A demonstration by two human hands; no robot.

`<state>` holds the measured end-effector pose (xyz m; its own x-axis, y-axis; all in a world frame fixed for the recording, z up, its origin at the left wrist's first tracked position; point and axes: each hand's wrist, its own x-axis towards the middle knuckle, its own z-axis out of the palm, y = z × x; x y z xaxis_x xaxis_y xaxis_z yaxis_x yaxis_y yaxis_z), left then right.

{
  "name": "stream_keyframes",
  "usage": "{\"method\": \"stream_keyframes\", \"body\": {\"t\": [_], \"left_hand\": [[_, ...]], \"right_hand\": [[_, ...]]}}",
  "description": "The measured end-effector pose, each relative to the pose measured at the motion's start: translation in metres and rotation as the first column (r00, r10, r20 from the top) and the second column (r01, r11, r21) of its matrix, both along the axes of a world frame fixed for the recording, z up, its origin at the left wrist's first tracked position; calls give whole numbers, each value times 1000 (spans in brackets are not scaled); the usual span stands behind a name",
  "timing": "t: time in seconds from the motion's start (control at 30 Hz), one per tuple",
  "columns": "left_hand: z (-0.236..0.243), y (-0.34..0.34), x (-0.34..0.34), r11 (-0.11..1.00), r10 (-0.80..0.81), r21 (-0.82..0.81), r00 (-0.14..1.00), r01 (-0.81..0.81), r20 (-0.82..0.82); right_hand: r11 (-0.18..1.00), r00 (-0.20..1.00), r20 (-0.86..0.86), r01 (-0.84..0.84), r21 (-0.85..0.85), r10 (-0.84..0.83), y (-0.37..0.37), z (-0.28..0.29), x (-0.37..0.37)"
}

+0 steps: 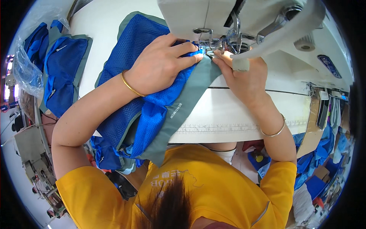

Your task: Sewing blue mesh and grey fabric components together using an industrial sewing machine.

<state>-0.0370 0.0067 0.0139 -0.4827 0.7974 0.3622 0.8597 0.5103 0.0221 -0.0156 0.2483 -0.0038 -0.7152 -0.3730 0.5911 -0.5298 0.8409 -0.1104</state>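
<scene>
Blue mesh fabric (pixel 126 49) with a grey-green border strip (pixel 189 100) lies on the white sewing table, its near end hanging over the front edge. It runs under the presser foot area of a white sewing machine (pixel 183 17). My left hand (pixel 156 63) lies on the blue mesh, fingers stretched to the seam beside the needle and pressing it down; its thumb is hidden. At the right of the needle, my right hand (pixel 244 74) is closed in a pinch at the strip's edge. A small, dark, pointed metal tool (pixel 210 54) shows at its fingertips, mostly hidden.
A printed ruler strip (pixel 228 128) runs along the table's front edge. More blue and grey pieces (pixel 65 68) hang at the left beside a clear plastic bag (pixel 28 72). A thick white curved machine part (pixel 293 36) reaches over my right hand. Blue cloth (pixel 324 145) is piled at the right.
</scene>
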Motion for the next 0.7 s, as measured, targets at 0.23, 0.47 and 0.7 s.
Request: {"method": "stream_keyframes", "body": {"t": [0.23, 0.47, 0.7], "left_hand": [[2, 0, 0, 1000, 0, 3, 1000, 0, 11], [-7, 0, -1, 997, -1, 73, 1000, 0, 15], [-5, 6, 10, 990, 49, 132, 999, -51, 20]], "right_hand": [[1000, 994, 110, -1, -30, 4, 3, -2, 1], [999, 1000, -16, 4, -47, -5, 0, 1, 4], [997, 998, -16, -63, -46, 62, -2, 4, 5]]}}
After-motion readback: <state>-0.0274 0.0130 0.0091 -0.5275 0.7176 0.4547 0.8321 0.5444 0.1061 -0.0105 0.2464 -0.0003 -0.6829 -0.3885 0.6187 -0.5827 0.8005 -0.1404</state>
